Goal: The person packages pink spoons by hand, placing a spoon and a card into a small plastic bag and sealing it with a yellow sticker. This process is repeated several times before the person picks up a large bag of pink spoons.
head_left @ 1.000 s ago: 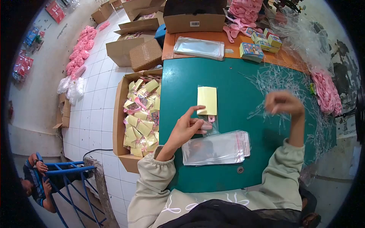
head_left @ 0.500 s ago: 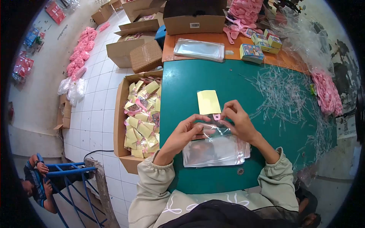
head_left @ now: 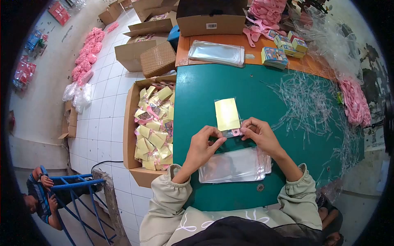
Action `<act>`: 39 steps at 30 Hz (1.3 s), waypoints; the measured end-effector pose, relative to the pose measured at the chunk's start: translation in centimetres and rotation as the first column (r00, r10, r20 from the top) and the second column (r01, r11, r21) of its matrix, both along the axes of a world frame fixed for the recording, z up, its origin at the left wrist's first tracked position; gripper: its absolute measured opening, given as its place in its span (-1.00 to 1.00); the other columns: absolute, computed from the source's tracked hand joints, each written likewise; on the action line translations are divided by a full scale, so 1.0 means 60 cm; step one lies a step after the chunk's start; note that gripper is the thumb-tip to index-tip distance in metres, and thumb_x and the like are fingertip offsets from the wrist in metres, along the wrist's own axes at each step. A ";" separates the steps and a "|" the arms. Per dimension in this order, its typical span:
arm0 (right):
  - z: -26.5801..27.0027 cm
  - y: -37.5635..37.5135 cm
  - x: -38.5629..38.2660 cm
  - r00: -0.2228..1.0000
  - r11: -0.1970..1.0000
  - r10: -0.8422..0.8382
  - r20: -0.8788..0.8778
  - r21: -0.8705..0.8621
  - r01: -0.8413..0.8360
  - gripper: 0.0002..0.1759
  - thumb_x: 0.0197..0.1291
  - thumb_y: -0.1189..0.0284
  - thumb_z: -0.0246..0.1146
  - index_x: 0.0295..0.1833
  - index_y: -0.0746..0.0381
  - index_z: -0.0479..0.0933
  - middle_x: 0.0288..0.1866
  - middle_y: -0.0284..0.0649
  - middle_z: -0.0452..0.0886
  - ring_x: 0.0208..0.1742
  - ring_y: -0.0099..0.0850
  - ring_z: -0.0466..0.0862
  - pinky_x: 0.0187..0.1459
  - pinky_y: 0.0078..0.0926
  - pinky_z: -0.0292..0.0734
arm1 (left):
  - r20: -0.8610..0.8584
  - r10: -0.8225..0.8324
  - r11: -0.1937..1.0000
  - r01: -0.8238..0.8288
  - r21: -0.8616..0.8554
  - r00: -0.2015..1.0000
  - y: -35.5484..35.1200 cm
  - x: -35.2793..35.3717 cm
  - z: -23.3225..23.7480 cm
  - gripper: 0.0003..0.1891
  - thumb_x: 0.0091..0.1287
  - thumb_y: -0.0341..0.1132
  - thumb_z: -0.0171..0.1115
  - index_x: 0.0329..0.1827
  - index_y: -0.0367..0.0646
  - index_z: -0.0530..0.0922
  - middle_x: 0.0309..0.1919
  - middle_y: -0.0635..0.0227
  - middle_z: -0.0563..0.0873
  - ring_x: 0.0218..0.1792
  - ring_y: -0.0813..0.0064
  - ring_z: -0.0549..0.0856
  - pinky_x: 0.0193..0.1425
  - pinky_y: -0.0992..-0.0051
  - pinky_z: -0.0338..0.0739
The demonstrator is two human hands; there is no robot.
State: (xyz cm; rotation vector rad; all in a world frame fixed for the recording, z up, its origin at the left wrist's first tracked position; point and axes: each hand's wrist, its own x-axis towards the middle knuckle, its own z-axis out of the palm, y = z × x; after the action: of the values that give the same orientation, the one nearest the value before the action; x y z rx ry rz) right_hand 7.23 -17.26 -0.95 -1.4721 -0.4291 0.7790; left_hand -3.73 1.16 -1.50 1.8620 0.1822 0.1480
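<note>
A clear plastic bag (head_left: 229, 134) lies on the green table with a pale yellow card (head_left: 226, 114) inside. The pink handle end (head_left: 236, 132) of what looks like a spoon shows below the card; the rest of it is hidden. My left hand (head_left: 204, 144) pinches the near left edge of the bag between thumb and fingers. At the near right corner, beside the pink handle, my right hand (head_left: 260, 134) pinches the same bag. Just below my hands lies a stack of clear plastic bags (head_left: 230, 166).
A carton (head_left: 129, 123) of packed bags stands left of the green table (head_left: 193, 90). Thin clear plastic strips (head_left: 303, 102) cover the right side. Behind are more clear bags (head_left: 216, 53), small card stacks (head_left: 274, 57) and pink spoons (head_left: 355, 102). A person (head_left: 43, 201) holds a blue frame.
The bag's near end, lifted and loose before, is now folded down flat by the card. My hands have lowered onto its edge, the left moving nearer me.
</note>
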 end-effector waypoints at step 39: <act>-0.014 -0.193 0.275 0.227 0.483 0.630 0.743 -0.603 0.635 -0.55 0.39 0.15 -0.20 0.37 -0.22 0.23 0.48 -0.41 0.09 0.53 -0.40 -0.10 0.32 0.29 -0.57 | -0.228 0.685 0.667 -0.722 -0.186 0.692 0.303 -0.218 -0.181 -0.65 0.29 -0.39 0.17 0.15 -0.19 0.46 -0.17 0.46 0.59 -0.31 0.74 0.50 -0.43 0.71 0.31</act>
State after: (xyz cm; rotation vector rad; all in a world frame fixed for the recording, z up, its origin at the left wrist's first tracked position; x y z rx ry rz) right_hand 23.76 -28.84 -1.82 -3.0410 -1.1175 -0.3400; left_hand -16.82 19.34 -12.33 1.4411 0.9911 0.5086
